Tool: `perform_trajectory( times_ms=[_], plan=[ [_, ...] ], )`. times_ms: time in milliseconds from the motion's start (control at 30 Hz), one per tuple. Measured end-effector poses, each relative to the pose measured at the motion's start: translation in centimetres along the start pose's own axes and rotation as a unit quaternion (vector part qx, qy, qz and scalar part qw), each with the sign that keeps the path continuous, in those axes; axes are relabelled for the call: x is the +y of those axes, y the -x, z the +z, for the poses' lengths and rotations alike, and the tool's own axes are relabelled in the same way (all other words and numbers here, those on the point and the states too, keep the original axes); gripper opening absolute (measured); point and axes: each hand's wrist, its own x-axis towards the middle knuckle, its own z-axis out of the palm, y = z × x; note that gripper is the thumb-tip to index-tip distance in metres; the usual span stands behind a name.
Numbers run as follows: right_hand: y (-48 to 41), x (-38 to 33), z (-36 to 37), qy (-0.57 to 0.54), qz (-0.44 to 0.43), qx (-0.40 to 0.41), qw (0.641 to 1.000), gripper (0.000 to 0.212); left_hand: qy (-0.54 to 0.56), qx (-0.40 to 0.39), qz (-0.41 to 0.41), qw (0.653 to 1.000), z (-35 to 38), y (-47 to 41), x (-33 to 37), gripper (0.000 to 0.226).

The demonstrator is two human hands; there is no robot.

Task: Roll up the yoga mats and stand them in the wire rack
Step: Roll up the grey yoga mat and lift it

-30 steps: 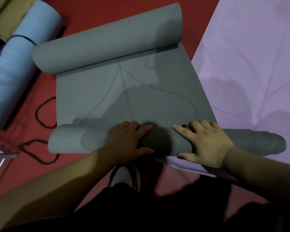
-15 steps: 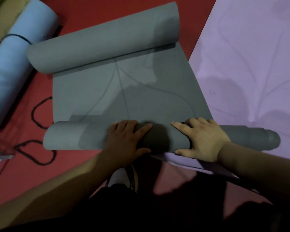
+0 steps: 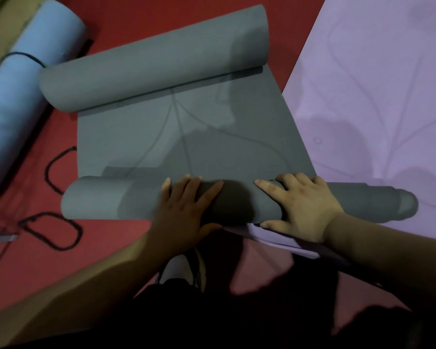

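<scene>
Head view: your left hand (image 3: 186, 210) and right hand (image 3: 303, 209) stay flat, fingers spread, pressing the near roll of the grey mat (image 3: 186, 137) on the red floor (image 3: 61, 260). Roll has crept slightly toward the far curl; its right end telescopes over the purple mat (image 3: 375, 71). Straighten before continuing.

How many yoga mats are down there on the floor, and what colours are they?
Grey: 1, the grey mat, rolled at both ends.
Light blue: 1, the blue mat, fully rolled, at the left.
Lilac: 1, the lilac mat, lying flat at the right.
Total: 3.
The tan roll in the top left corner may be a fourth mat, but I cannot tell.
</scene>
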Motion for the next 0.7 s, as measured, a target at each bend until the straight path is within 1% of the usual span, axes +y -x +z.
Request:
perform_trajectory(
  times_ms=[133, 233, 333, 433, 533, 600, 700],
  plan=[
    [-0.6, 0.2, -0.3, -0.004, -0.001, -0.011, 1.0, 0.094, 0.011, -0.005, -0.011, 1.0, -0.3, -0.6, -0.4, 0.08],
    [-0.3, -0.2, -0.3, 0.007, -0.002, 0.027, 1.0, 0.089, 0.025, -0.008, 0.004, 1.0, -0.7, -1.8, -1.0, 0.079],
    [0.3, -1.2, 0.3, 0.011, 0.011, 0.05, 0.999, 0.082, 0.026, -0.044, 0.009, 0.999, -0.6, -2.8, -1.9, 0.082],
    [0.0, -1.1, 0.2, 0.007, 0.025, 0.042, 0.999, 0.079, 0.026, -0.067, 0.005, 0.997, -0.9, -3.4, -2.2, 0.086],
    [-0.5, -0.6, -0.2, 0.009, 0.027, 0.019, 0.999, 0.079, 0.02, -0.035, -0.004, 0.999, -0.8, -2.9, -1.8, 0.084],
    [-0.9, -0.2, -0.3, 0.007, 0.03, 0.011, 0.999, 0.08, 0.008, -0.006, -0.031, 0.999, -0.3, -1.8, -1.3, 0.083],
    [-1.4, 0.1, -0.5, 0.01, 0.024, 0.004, 1.0, 0.082, 0.005, -0.001, -0.053, 0.999, 0.4, -0.6, -0.8, 0.083]
  ],
)
